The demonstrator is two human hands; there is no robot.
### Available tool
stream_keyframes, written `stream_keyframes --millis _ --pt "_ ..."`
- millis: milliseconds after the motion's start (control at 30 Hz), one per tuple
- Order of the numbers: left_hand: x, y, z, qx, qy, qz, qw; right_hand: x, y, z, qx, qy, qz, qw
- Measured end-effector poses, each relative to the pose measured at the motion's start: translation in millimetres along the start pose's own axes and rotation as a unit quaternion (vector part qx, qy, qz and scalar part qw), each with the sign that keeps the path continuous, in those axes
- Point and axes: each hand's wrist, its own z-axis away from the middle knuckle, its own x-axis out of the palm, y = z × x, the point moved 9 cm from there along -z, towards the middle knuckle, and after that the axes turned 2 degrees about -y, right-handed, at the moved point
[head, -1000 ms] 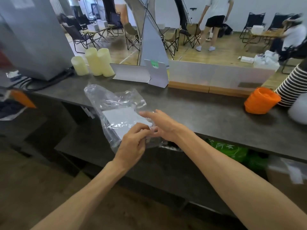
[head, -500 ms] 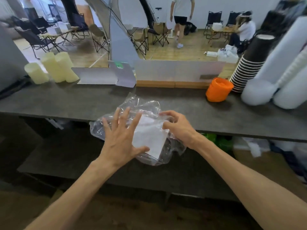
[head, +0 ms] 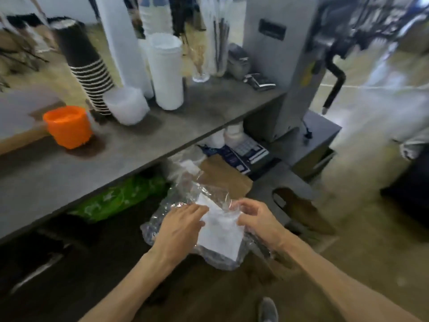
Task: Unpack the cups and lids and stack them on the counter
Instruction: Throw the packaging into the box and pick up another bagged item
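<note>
Hands meet on a crumpled clear plastic bag (head: 185,219) held in the air below the front edge of the grey tabletop (head: 162,126), well apart from everything that stands on it. The left hand (head: 178,231) lies on the bag with its fingers nearly straight and close together, the tips pressing against a white paper sheet (head: 220,231) inside the plastic. The right hand (head: 257,219) has its fingers curled and pinches the film at the bag's right side.

On the tabletop, to the left, stands an orange cup (head: 68,126). Behind it and to its right leans a tilted stack of dark ribbed paper cups (head: 86,66). Just right of that stack lies a sleeve of translucent lids (head: 126,105), and further right of the orange cup stands an upright white stack of lids or cups (head: 166,70); blur keeps me from telling which. Beyond these, glass jars (head: 217,43) hold straws or sticks.

At the tabletop's right end a grey machine (head: 281,66) rises, with a dark bent arm (head: 334,82) hanging off its side. Under the tabletop, a green bag (head: 120,198) lies on the lower shelf, with a brown cardboard piece (head: 225,177) and a blue printed box (head: 243,152) to its right. A grey shoe (head: 268,310) shows on the floor at the bottom edge.
</note>
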Motion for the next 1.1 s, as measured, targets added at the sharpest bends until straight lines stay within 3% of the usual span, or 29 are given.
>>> stream_keyframes --millis 100,267,433,633,767,900,1100 --pt "58 78 -62 0.02 -0.075 0.049 0.996 -96 41 17 0.016 0.061 0.012 0.998" --pt "133 199 -151 0.067 -0.114 0.103 0.986 -237 86 34 0.051 0.112 0.076 0.99" --pt "202 289 -192 0.096 -0.167 0.126 0.973 -315 131 45 0.117 0.147 0.149 0.971" --pt "295 314 -193 0.082 -0.27 0.142 0.949 -332 197 25 0.203 0.189 0.193 0.941" --pt "342 307 -183 0.067 -0.304 0.087 0.946 -317 250 -6 0.263 0.176 0.203 0.927" --pt "365 275 -159 0.005 -0.31 0.105 0.945 -288 293 -53 0.297 0.162 0.115 0.934" --pt "342 239 -118 -0.011 -0.32 0.116 0.94 -238 313 -134 0.254 0.129 -0.033 0.958"
